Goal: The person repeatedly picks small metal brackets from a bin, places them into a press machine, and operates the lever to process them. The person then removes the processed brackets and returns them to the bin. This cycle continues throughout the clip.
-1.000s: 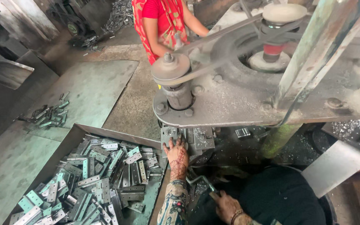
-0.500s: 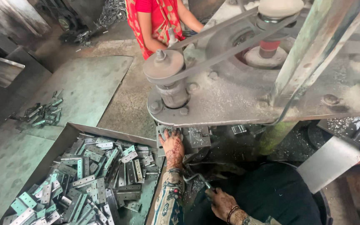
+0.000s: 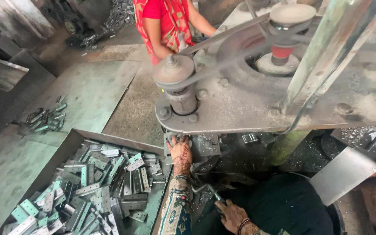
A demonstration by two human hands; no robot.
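My left hand (image 3: pixel 180 153), patterned with henna, reaches under the machine's steel table and lies on a grey metal block (image 3: pixel 203 146) on the bed. Its fingertips curl over the block's far edge, and I cannot tell whether they pinch a plate. My right hand (image 3: pixel 232 216), with a beaded wristband, is closed around a thin bent metal lever (image 3: pixel 205 189) low in the view. Just left of my forearm, a sheet-metal tray (image 3: pixel 72 135) holds several flat grey and green hinge plates (image 3: pixel 105 182).
A belt-driven machine (image 3: pixel 257 93) with a small pulley (image 3: pixel 173 69) and a running belt overhangs my hands. Another person in red (image 3: pixel 164 24) stands behind it. A small heap of plates (image 3: pixel 44 119) lies on the floor sheet at left. A bare metal sheet (image 3: pixel 342 174) leans at right.
Both hands stay where they were, the left on the block and the right on the lever. Only the view has shifted slightly.
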